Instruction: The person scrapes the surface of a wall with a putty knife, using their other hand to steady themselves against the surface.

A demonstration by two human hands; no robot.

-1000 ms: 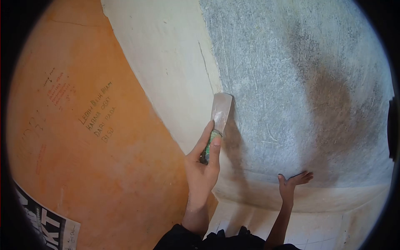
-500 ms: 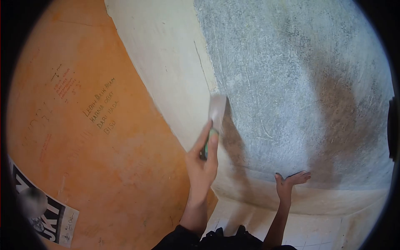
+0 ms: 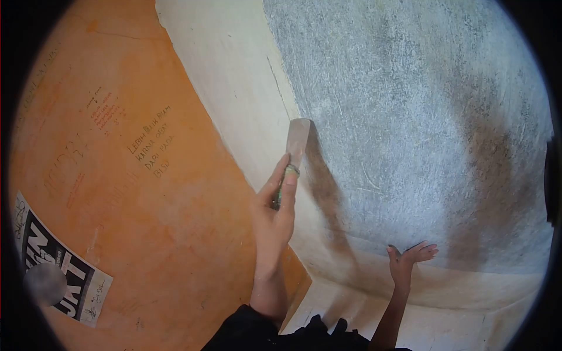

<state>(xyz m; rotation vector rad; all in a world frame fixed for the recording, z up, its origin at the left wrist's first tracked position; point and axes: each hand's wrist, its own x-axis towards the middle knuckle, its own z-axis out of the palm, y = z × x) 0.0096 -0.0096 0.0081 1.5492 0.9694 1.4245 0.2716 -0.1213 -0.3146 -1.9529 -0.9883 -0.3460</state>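
Observation:
My left hand (image 3: 274, 219) grips a scraper (image 3: 299, 137) by its greenish handle, with the index finger stretched along it. The scraper's wide metal blade points up and lies at the border between the grey, rough wall surface (image 3: 380, 111) and the cream strip (image 3: 216, 76). Part of the handle is hidden by the fingers. Lower right, my right hand (image 3: 413, 254) is open, thumb and fingers spread, resting near the lower edge of the grey surface.
An orange wall (image 3: 193, 234) with handwriting fills the left side. A black and white sticker (image 3: 88, 292) is on it, partly covered by a blurred round grey shape (image 3: 45, 285). Pale floor tiles (image 3: 439, 330) show at the bottom. Shadows fall across the grey wall.
The scraper and my left hand have moved slightly up and left in the view. My right hand stays by the wall, its fingers a little more spread. The view has shifted slightly.

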